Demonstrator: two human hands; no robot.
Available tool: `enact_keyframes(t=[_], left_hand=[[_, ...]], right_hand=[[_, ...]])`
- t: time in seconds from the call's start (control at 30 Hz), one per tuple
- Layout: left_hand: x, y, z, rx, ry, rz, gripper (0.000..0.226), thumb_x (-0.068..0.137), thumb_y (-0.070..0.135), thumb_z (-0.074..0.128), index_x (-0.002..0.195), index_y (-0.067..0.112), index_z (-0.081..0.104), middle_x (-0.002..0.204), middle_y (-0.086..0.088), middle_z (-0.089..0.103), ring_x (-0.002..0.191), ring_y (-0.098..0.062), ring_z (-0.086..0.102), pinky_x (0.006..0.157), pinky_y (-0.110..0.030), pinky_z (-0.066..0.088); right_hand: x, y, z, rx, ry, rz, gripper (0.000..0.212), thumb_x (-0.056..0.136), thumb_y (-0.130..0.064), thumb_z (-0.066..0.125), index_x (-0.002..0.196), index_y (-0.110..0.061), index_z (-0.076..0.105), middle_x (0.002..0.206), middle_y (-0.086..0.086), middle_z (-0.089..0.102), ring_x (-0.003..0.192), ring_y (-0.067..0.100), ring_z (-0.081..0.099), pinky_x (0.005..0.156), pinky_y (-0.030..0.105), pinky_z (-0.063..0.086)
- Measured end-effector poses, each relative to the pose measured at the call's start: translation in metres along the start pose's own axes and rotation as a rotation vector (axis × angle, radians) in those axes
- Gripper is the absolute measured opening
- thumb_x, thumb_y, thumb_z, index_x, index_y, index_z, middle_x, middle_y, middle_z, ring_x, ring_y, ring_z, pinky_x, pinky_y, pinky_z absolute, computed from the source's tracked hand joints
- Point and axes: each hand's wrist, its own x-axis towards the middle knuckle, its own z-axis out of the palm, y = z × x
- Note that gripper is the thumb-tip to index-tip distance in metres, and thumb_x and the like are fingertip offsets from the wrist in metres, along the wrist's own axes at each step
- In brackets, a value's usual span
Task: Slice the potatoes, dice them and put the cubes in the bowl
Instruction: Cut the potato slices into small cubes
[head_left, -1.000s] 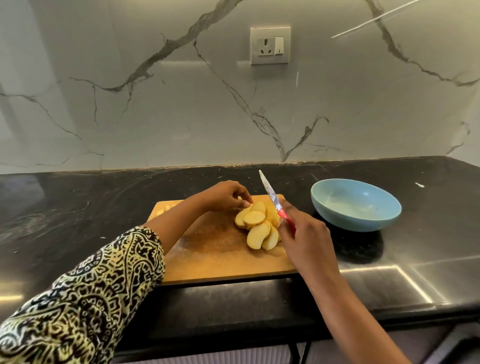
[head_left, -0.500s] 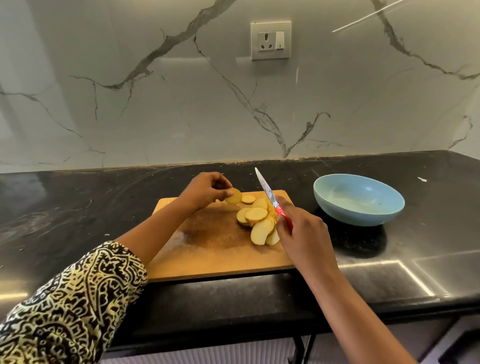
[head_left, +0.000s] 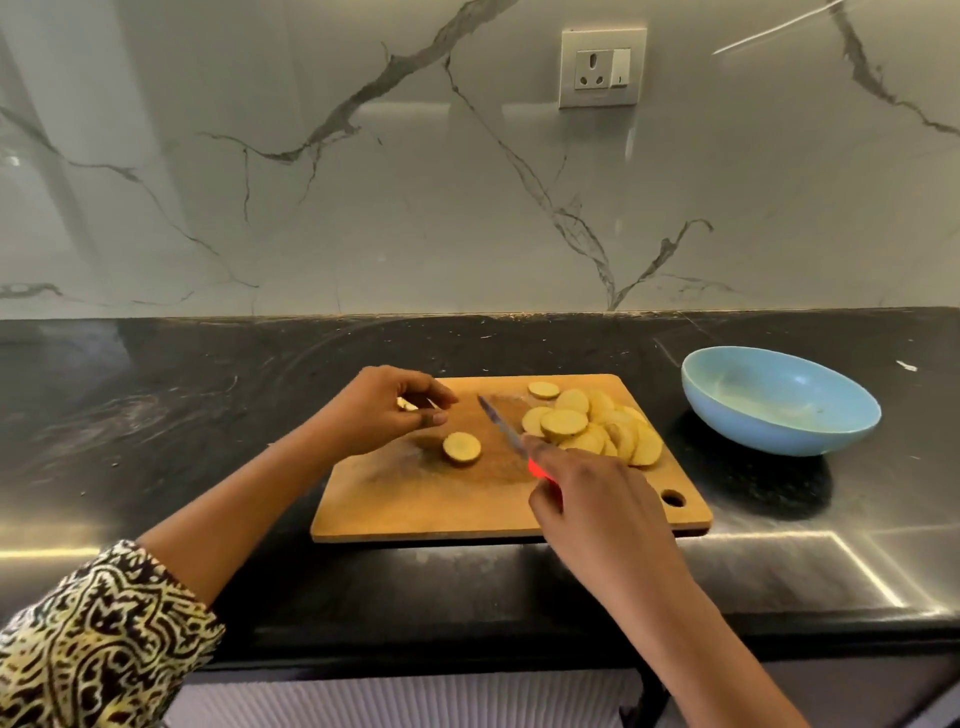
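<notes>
A wooden cutting board (head_left: 415, 509) lies on the black counter. A pile of round potato slices (head_left: 597, 426) sits on its right part, and one slice (head_left: 543, 389) lies apart near the far edge. A single slice (head_left: 461, 447) lies flat near the board's middle. My left hand (head_left: 389, 410) hovers just above and left of it with curled fingers, and a pale potato piece (head_left: 405, 404) shows inside them. My right hand (head_left: 597, 509) grips a red-handled knife (head_left: 501, 425), blade pointing up-left between the single slice and the pile. A light blue bowl (head_left: 779, 410) stands right of the board.
The black counter (head_left: 156, 441) runs from left to right, with a marble wall behind it and a wall socket (head_left: 602, 67) above. A patterned sleeve (head_left: 98, 634) covers my left forearm at the lower left. The counter's front edge is close to me.
My left hand carried a slice from the pile leftward, and a slice now lies alone mid-board. The knife swung down and left. The view moved closer, shifting the board and bowl right.
</notes>
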Motion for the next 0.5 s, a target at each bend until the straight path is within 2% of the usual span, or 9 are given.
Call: enact_keyframes(t=[0.07,0.17,0.23,0.33,0.5], left_hand=[[-0.015,-0.006,-0.001,0.054,0.0,0.118,0.024,0.078,0.036,0.066,0.102,0.034,0.067,0.103,0.019,0.066,0.098,0.001,0.061,0.084,-0.016,0.051],[-0.028,-0.01,0.009,0.23,-0.044,0.268,0.04,0.079,0.05,0.057,0.112,0.031,0.068,0.115,0.016,0.065,0.107,0.001,0.059,0.093,-0.014,0.046],[-0.026,-0.009,0.018,0.325,-0.029,0.349,0.038,0.083,0.046,0.055,0.113,0.027,0.069,0.117,0.01,0.066,0.107,-0.002,0.06,0.096,-0.018,0.045],[-0.021,-0.004,0.023,0.324,0.01,0.41,0.024,0.086,0.032,0.063,0.108,0.023,0.072,0.11,0.006,0.07,0.099,-0.005,0.064,0.089,-0.026,0.053],[-0.024,-0.002,0.024,0.339,0.059,0.46,0.019,0.085,0.022,0.07,0.103,0.021,0.074,0.103,0.005,0.072,0.092,-0.007,0.067,0.083,-0.028,0.056]], right_hand=[[0.001,-0.003,0.0,-0.037,-0.068,0.003,0.049,0.098,-0.032,0.045,0.146,-0.035,0.034,0.105,-0.013,0.064,0.082,0.004,0.056,0.068,0.018,0.043],[0.003,-0.004,0.002,-0.082,-0.117,0.01,0.048,0.099,-0.032,0.045,0.145,-0.036,0.036,0.106,-0.013,0.064,0.081,0.006,0.056,0.067,0.021,0.046],[0.006,-0.003,0.004,-0.066,-0.123,0.013,0.046,0.098,-0.032,0.046,0.144,-0.036,0.038,0.105,-0.015,0.064,0.074,0.003,0.051,0.06,0.016,0.039],[0.01,-0.004,0.005,-0.079,-0.143,0.015,0.044,0.098,-0.032,0.047,0.142,-0.036,0.042,0.102,-0.014,0.065,0.068,0.003,0.047,0.054,0.013,0.034],[0.019,-0.007,0.002,-0.14,-0.207,-0.027,0.041,0.096,-0.029,0.049,0.136,-0.033,0.05,0.099,-0.01,0.067,0.076,0.007,0.056,0.064,0.023,0.048]])
